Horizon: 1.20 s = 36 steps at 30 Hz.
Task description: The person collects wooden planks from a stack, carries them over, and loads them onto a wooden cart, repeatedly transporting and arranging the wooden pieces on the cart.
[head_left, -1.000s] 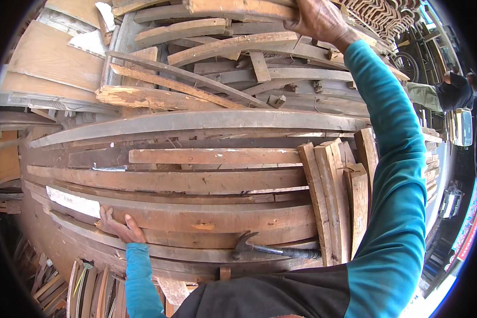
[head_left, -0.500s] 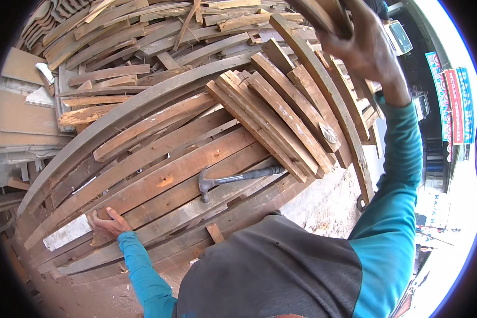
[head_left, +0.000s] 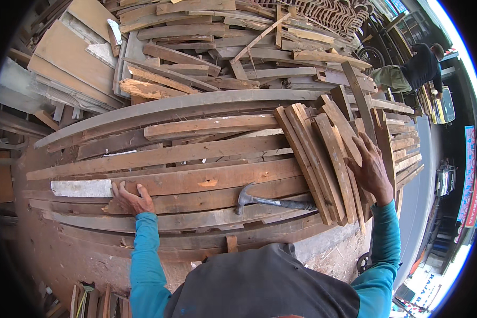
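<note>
My left hand (head_left: 132,199) rests on the long brown planks, thumb and fingers apart, beside a white-faced piece of wood (head_left: 82,188). At the right, my right hand (head_left: 372,168) has its fingers spread over short wooden boards (head_left: 331,159), which lie crosswise on the long planks (head_left: 206,180). Its palm side and the contact beneath it are hidden. Between my hands a claw hammer (head_left: 273,201) lies on the planks, metal head to the left. The end of its dark handle reaches the short boards.
More scrap timber (head_left: 206,53) is heaped beyond the stack. Flat panels (head_left: 74,58) lean at the far left, and curved roof tiles (head_left: 328,16) stand at the back. Another person (head_left: 416,69) is at the far right, near a vehicle (head_left: 447,105).
My right hand has come down from its raised position, and the wooden piece it held is no longer in its grasp. My left hand stays by the white-faced piece. The view has turned.
</note>
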Tool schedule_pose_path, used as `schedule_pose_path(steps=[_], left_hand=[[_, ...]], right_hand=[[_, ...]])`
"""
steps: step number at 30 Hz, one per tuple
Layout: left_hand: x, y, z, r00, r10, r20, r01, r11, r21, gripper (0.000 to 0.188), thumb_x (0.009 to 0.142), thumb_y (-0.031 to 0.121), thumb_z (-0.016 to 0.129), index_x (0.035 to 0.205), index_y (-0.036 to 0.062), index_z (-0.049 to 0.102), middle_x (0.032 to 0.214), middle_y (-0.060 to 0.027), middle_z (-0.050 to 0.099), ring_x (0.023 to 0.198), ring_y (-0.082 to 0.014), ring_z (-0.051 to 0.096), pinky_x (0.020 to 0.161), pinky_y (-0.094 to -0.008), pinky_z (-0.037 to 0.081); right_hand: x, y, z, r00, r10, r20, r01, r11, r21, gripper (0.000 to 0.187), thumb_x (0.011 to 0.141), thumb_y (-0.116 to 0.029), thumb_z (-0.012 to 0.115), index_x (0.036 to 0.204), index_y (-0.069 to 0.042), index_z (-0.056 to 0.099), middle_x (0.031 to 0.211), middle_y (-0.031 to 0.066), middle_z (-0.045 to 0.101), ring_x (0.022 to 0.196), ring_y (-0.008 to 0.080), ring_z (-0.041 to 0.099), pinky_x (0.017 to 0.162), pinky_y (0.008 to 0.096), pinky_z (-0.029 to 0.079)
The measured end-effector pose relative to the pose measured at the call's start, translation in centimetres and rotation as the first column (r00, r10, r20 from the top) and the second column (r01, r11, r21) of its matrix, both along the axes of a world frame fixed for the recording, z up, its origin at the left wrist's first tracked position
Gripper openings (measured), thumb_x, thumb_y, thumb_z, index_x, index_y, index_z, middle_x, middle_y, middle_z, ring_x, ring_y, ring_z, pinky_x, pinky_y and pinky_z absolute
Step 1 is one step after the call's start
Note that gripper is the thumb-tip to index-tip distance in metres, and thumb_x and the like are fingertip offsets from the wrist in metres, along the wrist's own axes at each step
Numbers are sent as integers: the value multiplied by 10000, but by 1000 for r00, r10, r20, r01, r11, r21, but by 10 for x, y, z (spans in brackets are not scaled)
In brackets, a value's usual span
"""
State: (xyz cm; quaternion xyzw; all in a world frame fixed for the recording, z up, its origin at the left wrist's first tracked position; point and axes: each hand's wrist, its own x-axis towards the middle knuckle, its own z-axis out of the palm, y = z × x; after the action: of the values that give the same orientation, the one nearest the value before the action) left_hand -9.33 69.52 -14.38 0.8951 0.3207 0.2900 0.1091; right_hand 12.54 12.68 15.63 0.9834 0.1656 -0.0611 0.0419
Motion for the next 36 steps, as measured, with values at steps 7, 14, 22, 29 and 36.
schedule_pose_path(steps=[7,14,22,29,36], left_hand=[[-6,-4,24,996,-6,-86,-4,994,-114,587,930,259,605,1400,-44,424,1567,-325,329,1479,-482,300,1215,-583,236],[13,-7,31,984,-26,-178,-13,976,-216,601,927,279,531,1411,-39,370,1604,-335,240,1515,-489,215,1230,-607,178],[24,-12,29,984,26,-177,-73,962,-264,666,1013,470,426,1393,-69,332,1622,-299,220,1498,-444,248,1228,-566,211],[22,-11,34,980,27,-198,-81,960,-269,664,1018,480,422,1383,-67,333,1622,-294,222,1506,-432,236,1231,-575,199],[18,-8,28,980,26,-199,-79,962,-263,661,1019,483,420,1380,-64,339,1619,-304,221,1500,-451,240,1231,-576,201]], right_hand=[[218,224,-70,857,493,-146,-448,856,259,488,965,-245,683,1359,22,574,1295,260,638,1160,441,632,990,484,513],[381,338,-347,712,470,-521,-566,824,-30,504,888,-199,733,1303,45,582,1260,254,678,1211,417,641,1027,476,519],[382,329,-441,776,426,-466,-480,877,2,603,803,-228,758,1281,22,488,1168,269,670,1166,420,646,985,481,525],[379,327,-347,859,495,-131,-502,865,-22,643,746,-260,782,1258,10,502,1099,258,652,1111,424,644,932,496,527],[390,395,-372,859,497,-124,-451,848,277,667,769,-325,822,1204,51,484,1130,327,652,1089,471,651,953,496,517]])
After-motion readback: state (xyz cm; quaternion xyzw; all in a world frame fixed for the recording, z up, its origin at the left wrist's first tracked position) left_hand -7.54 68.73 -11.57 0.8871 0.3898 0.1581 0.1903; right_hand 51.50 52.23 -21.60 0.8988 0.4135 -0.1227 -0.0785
